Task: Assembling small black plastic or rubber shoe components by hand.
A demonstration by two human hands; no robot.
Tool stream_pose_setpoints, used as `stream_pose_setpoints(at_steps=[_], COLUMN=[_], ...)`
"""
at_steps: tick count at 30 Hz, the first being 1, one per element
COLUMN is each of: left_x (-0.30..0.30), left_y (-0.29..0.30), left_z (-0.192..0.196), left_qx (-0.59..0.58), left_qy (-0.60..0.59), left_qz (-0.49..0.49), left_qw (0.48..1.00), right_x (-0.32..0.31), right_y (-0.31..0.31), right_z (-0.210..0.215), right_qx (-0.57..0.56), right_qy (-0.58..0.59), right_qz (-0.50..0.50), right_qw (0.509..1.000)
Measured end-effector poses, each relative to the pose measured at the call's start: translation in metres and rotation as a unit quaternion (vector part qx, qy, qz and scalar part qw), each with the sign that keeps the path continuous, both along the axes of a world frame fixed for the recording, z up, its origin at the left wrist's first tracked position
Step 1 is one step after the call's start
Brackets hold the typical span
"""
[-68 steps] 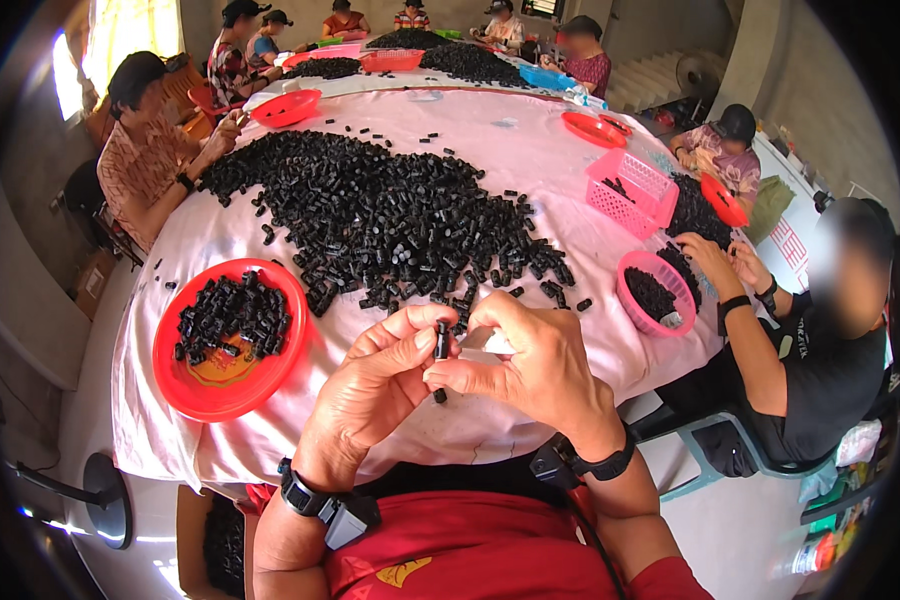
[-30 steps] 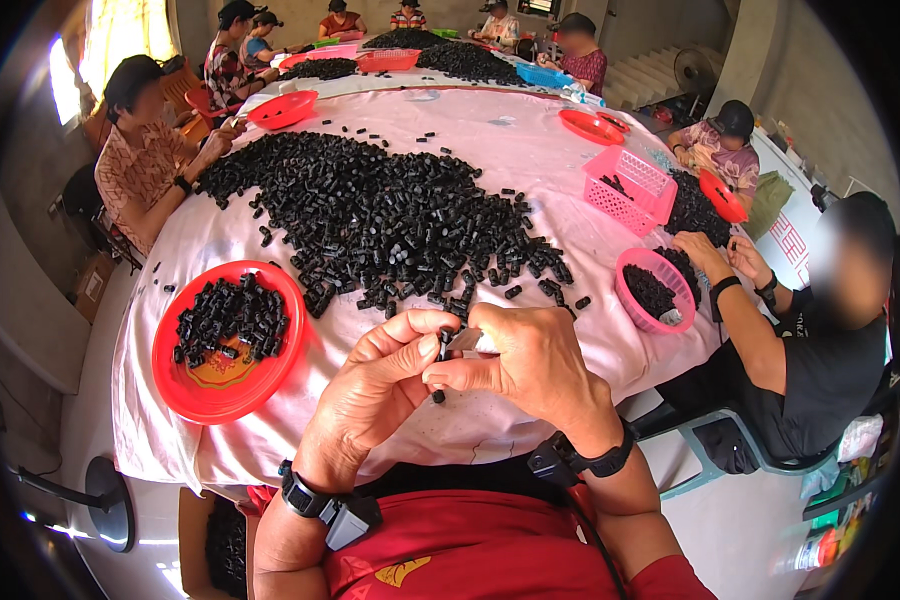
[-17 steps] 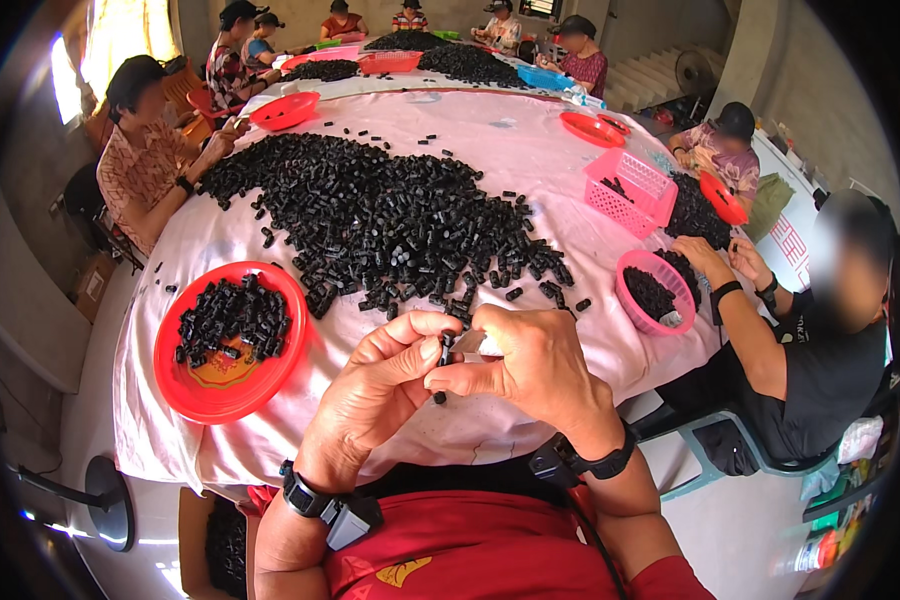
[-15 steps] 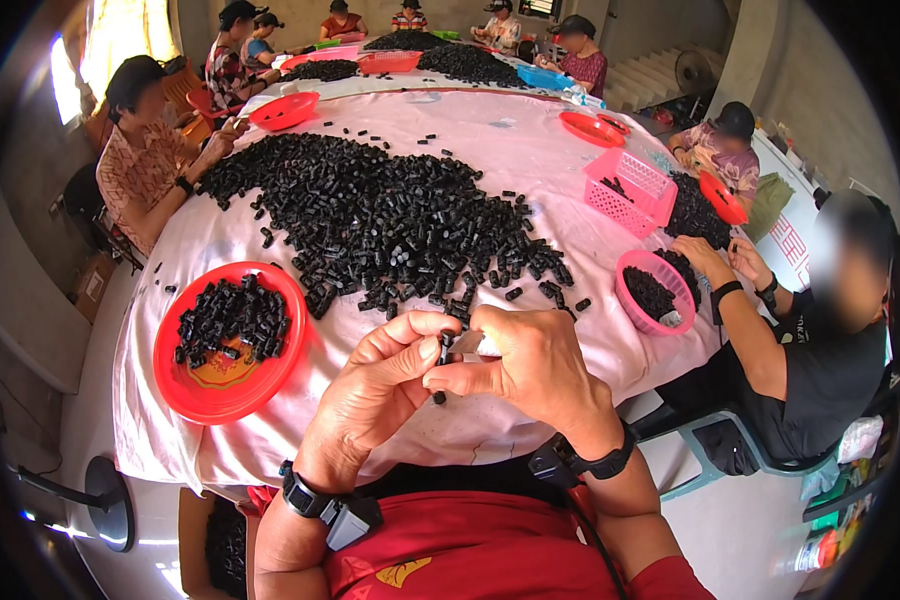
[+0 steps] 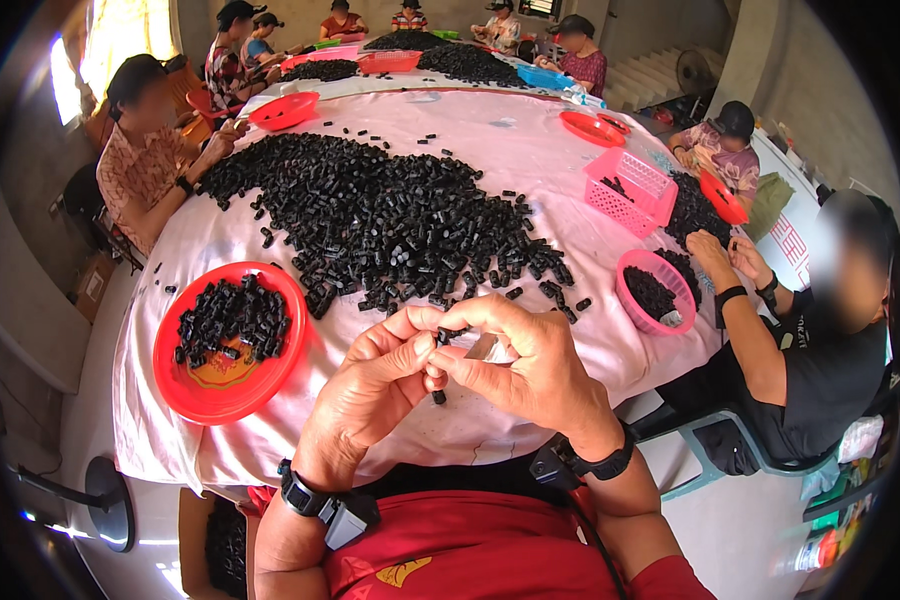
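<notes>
My left hand (image 5: 375, 385) pinches a small black cylindrical part (image 5: 448, 335) between thumb and fingers, above the near edge of the cloth. On its other side my right hand (image 5: 535, 370) is closed, thumb and forefinger meeting at the same part. A flat grey-and-white piece (image 5: 484, 347), whose kind I cannot make out, shows within the right hand's curl. Just below the fingertips another small black part (image 5: 438, 397) is visible. Beyond my hands spreads a large pile of such black parts (image 5: 370, 215). To the left, a round red tray (image 5: 180, 385) holds many more.
A pink cloth (image 5: 355, 310) covers the long table. Pink baskets (image 5: 627, 205) and a round pink bowl (image 5: 676, 322) stand on the right, beside a co-worker in black (image 5: 820, 370). Another person (image 5: 135, 180) sits at the left. Red trays and black piles lie farther back.
The black part between my fingers has turned from upright to more sideways. My right fingers have shifted left, closer to my left fingertips, uncovering more of the flat grey piece.
</notes>
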State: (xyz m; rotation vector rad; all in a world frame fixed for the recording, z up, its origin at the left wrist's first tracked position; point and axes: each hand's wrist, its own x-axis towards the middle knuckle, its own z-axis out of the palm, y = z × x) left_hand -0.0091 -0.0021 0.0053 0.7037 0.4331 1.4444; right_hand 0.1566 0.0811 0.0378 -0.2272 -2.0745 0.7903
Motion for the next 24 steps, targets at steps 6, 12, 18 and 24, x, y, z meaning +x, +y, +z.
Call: stream_pose_setpoints(at_steps=[6,12,18,24], left_x=[0.003,0.0,0.004,0.003], left_y=[0.002,0.0,0.001,0.001], left_z=[-0.001,-0.001,0.004,-0.002], left_qx=[0.002,-0.03,0.009,0.024], left_qy=[-0.01,-0.026,-0.007,0.011], left_qz=[-0.021,0.001,0.047,0.075], left_qw=[1.0,0.999,0.999,0.997], right_x=[0.004,0.006,0.004,-0.001], right_y=[0.001,-0.003,0.0,-0.003], right_z=[0.001,0.012,0.003,-0.002], right_qx=[-0.123,-0.09,-0.085,-0.017], right_qy=[-0.022,-0.072,-0.018,-0.007], right_qz=[0.067,0.067,-0.005,-0.017], right_qw=[0.99,0.991,0.996,1.0])
